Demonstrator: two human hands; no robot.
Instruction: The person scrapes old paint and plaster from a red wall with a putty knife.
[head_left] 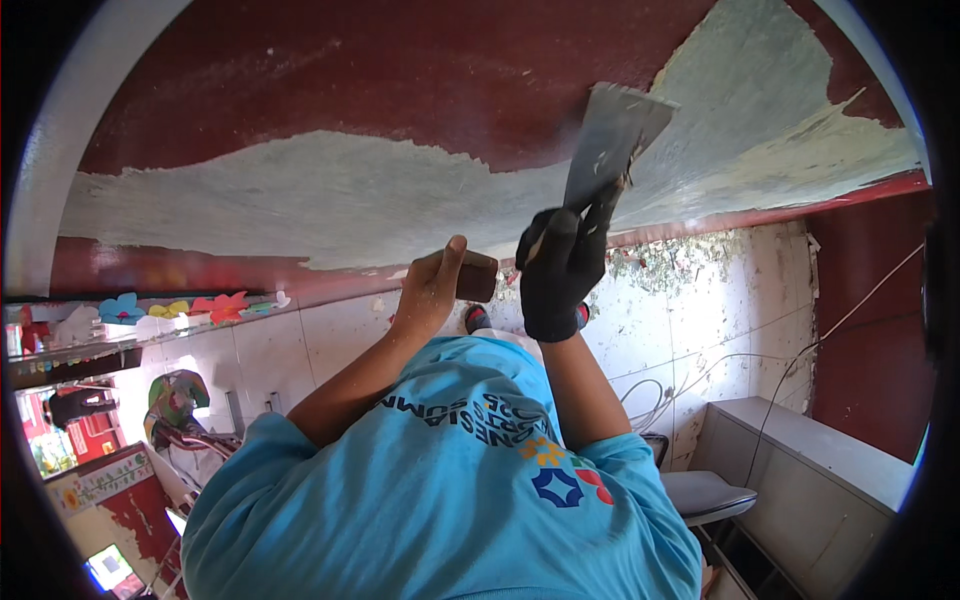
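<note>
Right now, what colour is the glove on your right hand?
The glove is black; it shows best in the head view.

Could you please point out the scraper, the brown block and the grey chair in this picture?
Scraper (614, 143): head view, on the middle of its flat blade.
Brown block (478, 278): head view, on its exposed face.
Grey chair (705, 493): head view, on its seat.

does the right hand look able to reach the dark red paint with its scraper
Likely yes: the right hand holds the scraper near the dark red paint, nothing visible blocks it, and the left hand is clear.
</note>
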